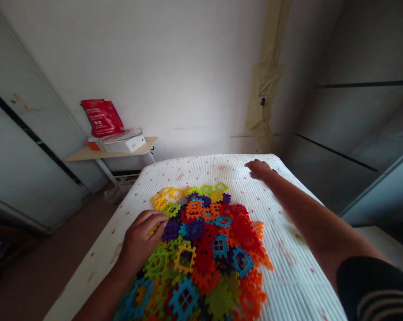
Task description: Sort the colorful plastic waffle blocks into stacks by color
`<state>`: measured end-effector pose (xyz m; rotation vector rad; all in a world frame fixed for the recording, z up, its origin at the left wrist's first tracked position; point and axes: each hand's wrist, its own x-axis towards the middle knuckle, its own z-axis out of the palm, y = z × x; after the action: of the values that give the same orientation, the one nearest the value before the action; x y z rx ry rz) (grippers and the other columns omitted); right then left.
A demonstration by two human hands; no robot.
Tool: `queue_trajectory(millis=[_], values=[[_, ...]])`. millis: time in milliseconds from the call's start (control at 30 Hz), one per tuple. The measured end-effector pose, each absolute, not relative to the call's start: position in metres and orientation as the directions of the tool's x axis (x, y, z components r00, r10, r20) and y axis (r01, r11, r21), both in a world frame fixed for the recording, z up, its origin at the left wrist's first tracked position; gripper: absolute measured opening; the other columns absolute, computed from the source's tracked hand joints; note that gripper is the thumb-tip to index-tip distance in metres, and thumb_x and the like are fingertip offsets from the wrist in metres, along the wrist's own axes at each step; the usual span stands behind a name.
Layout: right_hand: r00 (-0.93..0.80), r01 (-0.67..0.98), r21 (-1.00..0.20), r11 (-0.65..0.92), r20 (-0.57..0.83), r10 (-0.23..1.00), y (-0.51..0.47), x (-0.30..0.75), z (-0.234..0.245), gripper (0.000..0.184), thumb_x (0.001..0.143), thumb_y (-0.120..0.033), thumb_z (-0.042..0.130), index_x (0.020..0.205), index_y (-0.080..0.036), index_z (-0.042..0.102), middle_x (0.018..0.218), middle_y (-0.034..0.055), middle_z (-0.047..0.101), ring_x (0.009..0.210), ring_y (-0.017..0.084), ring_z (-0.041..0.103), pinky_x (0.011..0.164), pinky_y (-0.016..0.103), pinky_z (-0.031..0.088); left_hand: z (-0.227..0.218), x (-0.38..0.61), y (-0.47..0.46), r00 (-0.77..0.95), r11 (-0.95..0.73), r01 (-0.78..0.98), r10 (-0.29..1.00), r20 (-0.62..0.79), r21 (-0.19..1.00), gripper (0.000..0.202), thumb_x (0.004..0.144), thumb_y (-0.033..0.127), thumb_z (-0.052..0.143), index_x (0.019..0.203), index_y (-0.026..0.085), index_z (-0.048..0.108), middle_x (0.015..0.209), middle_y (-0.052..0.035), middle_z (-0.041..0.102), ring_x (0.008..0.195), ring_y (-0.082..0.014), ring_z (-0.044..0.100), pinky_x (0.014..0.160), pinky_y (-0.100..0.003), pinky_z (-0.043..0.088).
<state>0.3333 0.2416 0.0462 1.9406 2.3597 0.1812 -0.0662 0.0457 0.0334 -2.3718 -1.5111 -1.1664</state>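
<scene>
A thick heap of flat plastic interlocking building pieces, in several colours, lies on the bed. At the heap's left side is my left hand [143, 234], its fingers and thumb closed together. A yellow piece [153, 229] shows between them, partly hidden. A lime piece [171, 209] and a purple piece [171, 229] lie close by its fingertips. My right hand [259, 170] reaches out to the far right of the bed, fingers bent together. Purple plastic [274, 170] peeks out from under and beside it, mostly covered by the hand.
White ribbed bedding with small red marks [201, 168] covers the bed [288, 249]. Beyond its far left corner stands a small table [148, 146] with a white box [134, 143] and a red bag [101, 118]. A wall socket [262, 101] sits in taped wall; cabinets flank both sides.
</scene>
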Motion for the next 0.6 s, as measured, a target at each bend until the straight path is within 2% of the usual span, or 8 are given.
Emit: queue_trajectory(millis=[100, 233, 367, 467, 600], values=[[-0.258, 0.965, 0.072, 0.254, 0.061, 0.964, 0.219, 0.307, 0.053, 0.052, 0.079, -0.015, 0.055, 0.130, -0.022, 0.049, 0.125, 0.0097, 0.057, 0.114, 0.023, 0.051, 0.089, 0.033, 0.043, 0.033, -0.077, 0.047, 0.169, -0.433, 0.818, 0.810, 0.562, 0.378, 0.019, 0.079, 0.033, 0.053, 0.078, 0.023, 0.068, 0.081, -0.0020, 0.069, 0.079, -0.0167, 0.064, 0.075, -0.027, 0.052], [-0.349, 0.936, -0.022, 0.350, 0.051, 0.936, 0.177, 0.279, 0.047, 0.043, 0.080, -0.018, 0.053, 0.122, -0.026, 0.057, 0.114, 0.0025, 0.065, 0.101, 0.018, 0.060, 0.085, 0.027, 0.045, 0.027, -0.107, 0.045, 0.080, -0.294, 0.828, 0.905, 0.418, 0.478, 0.025, 0.075, 0.041, 0.052, 0.077, 0.023, 0.069, 0.082, -0.0018, 0.071, 0.079, -0.0184, 0.065, 0.073, -0.027, 0.052], [-0.303, 0.948, -0.094, 0.305, 0.034, 0.952, 0.138, 0.273, 0.029, 0.040, 0.080, -0.014, 0.046, 0.116, -0.024, 0.062, 0.106, 0.0055, 0.069, 0.094, 0.021, 0.064, 0.079, 0.030, 0.048, 0.011, -0.145, 0.034, -0.124, -0.101, 0.819, 0.930, 0.346, 0.564, 0.029, 0.070, 0.045, 0.053, 0.080, 0.023, 0.069, 0.085, -0.0026, 0.072, 0.075, -0.0193, 0.065, 0.070, -0.027, 0.052], [-0.259, 0.953, -0.148, 0.264, 0.054, 0.964, 0.115, 0.280, 0.013, 0.036, 0.082, -0.015, 0.045, 0.110, -0.023, 0.065, 0.105, 0.0065, 0.069, 0.094, 0.021, 0.064, 0.080, 0.030, 0.048, -0.008, -0.162, 0.024, -0.283, 0.024, 0.773, 0.907, 0.311, 0.634, 0.033, 0.069, 0.047, 0.053, 0.084, 0.022, 0.069, 0.086, -0.0031, 0.072, 0.069, -0.0188, 0.065, 0.067, -0.028, 0.053], [-0.200, 0.918, -0.322, 0.230, 0.125, 0.972, 0.092, 0.293, -0.008, 0.031, 0.084, -0.021, 0.043, 0.104, -0.022, 0.067, 0.104, 0.0066, 0.069, 0.091, 0.020, 0.065, 0.082, 0.029, 0.047, -0.029, -0.162, 0.017, -0.398, 0.079, 0.727, 0.858, 0.325, 0.682, 0.036, 0.070, 0.048, 0.053, 0.089, 0.021, 0.068, 0.094, -0.0043, 0.071, 0.076, -0.0200, 0.066, 0.074, -0.031, 0.052]])
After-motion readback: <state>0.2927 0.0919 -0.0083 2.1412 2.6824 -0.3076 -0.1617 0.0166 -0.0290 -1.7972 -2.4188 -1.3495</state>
